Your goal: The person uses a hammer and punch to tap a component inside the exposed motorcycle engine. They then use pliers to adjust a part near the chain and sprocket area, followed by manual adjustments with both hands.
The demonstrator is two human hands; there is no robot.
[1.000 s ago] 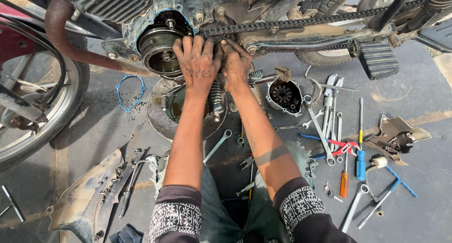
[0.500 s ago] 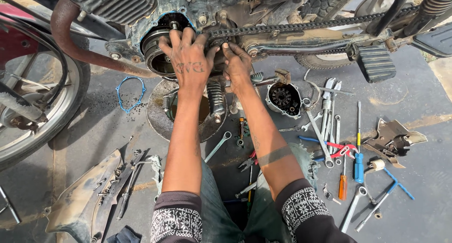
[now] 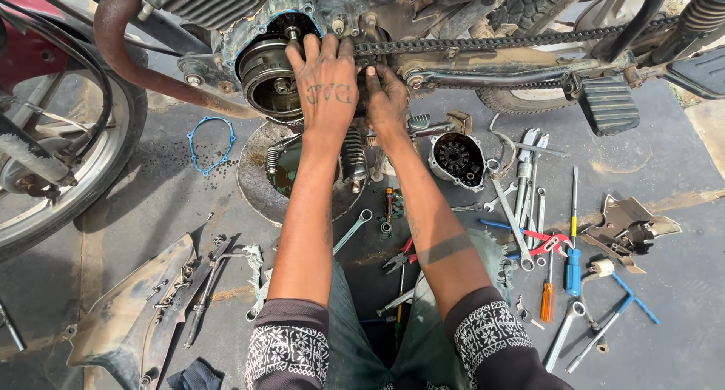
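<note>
My left hand (image 3: 326, 84) lies flat, fingers spread, against the open side of a motorcycle engine, just right of the round flywheel (image 3: 269, 77) in its housing. My right hand (image 3: 384, 95) presses next to it on the engine case below the drive chain (image 3: 483, 44), fingertips curled against the metal. What the right fingers touch is hidden. Neither hand visibly holds a tool.
A shallow round pan (image 3: 264, 175) with parts sits under the engine. A blue gasket (image 3: 210, 142) lies left, a removed engine cover (image 3: 457, 158) right. Spanners, screwdrivers (image 3: 572, 262) and pliers (image 3: 547, 243) spread at right. The front wheel (image 3: 53, 163) stands left; grey panels (image 3: 128, 307) at lower left.
Both hands have slid up and left over the engine side, the left hand now spread beside the flywheel. The view has shifted slightly downward.
</note>
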